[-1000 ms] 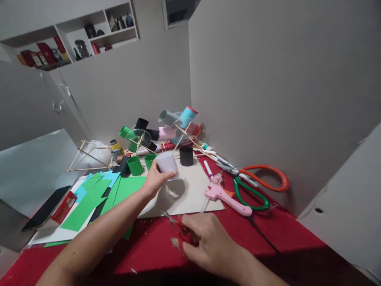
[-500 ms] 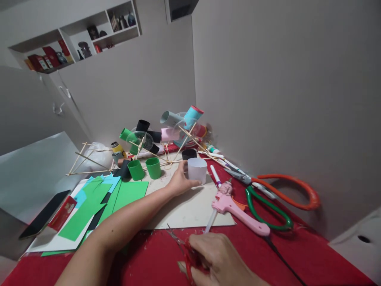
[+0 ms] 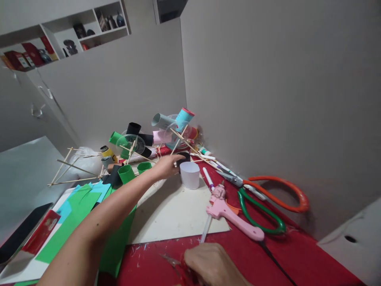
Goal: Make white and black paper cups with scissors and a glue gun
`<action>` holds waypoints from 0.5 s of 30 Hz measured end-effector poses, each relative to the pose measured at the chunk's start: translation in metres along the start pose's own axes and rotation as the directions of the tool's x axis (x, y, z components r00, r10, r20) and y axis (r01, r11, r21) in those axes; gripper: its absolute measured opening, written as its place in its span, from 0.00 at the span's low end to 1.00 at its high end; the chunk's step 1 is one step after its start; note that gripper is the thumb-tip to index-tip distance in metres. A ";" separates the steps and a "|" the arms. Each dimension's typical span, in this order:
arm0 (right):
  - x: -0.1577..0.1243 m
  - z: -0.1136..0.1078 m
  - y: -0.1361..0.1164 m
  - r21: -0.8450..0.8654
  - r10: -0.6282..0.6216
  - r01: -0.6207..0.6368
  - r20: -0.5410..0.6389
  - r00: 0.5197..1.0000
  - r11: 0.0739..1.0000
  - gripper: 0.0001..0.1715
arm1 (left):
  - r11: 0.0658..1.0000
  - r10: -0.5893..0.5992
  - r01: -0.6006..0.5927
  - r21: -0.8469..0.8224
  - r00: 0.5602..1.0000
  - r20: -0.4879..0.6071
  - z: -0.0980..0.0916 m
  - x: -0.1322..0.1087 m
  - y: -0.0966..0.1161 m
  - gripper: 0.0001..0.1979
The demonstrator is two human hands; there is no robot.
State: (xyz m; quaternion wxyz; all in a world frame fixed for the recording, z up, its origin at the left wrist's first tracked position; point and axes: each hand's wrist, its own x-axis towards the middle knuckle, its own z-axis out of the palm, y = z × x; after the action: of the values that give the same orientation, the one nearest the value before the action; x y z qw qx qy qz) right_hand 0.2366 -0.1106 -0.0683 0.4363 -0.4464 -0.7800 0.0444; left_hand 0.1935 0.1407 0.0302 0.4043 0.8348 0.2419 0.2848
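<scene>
My left hand (image 3: pixel 166 166) reaches across the white board (image 3: pixel 166 214), its fingers on a black paper ring (image 3: pixel 182 157) behind the white paper cup (image 3: pixel 189 175). The cup stands upright on the board with no hand on it. At the bottom centre, my right hand (image 3: pixel 212 262) is closed around small red-handled scissors (image 3: pixel 186 272), their blades pointing left and blurred. Two green paper rings (image 3: pixel 126 174) stand left of my left wrist; my forearm partly covers one. Right of the board lies a pink glue gun (image 3: pixel 232 222) with a clear stick in it.
Large scissors (image 3: pixel 275 192) with orange and green handles lie at the right, beside markers (image 3: pixel 208 178). Stick frames with coloured tubes (image 3: pixel 184 118) stand at the back. Green sheets (image 3: pixel 68 222), a red box (image 3: pixel 43 230) and a dark phone (image 3: pixel 24 228) are at the left.
My left hand has let go of the white cup and moved back and left to the black ring. The view has shifted right. My right hand still holds the scissors.
</scene>
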 end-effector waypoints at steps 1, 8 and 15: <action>0.001 0.001 0.002 0.004 -0.011 0.011 0.002 1.000 1.000 0.28 | 1.000 -0.010 0.010 -0.003 1.000 0.021 0.002 0.006 0.001 0.19; 0.002 0.009 0.009 0.016 -0.015 0.015 -0.009 1.000 1.000 0.34 | 0.984 -0.103 0.105 -0.146 0.995 0.017 -0.010 0.014 -0.001 0.12; 0.000 0.008 0.008 0.025 -0.022 0.022 0.001 1.000 0.999 0.29 | 0.859 -0.212 0.151 -0.489 0.975 -0.071 -0.058 -0.019 0.019 0.15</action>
State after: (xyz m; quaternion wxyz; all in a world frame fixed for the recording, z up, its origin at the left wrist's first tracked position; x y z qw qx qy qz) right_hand 0.2357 -0.1033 -0.0770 0.4417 -0.4323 -0.7846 0.0494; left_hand 0.1446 0.1495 0.0697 0.6083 0.6626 0.2654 0.3471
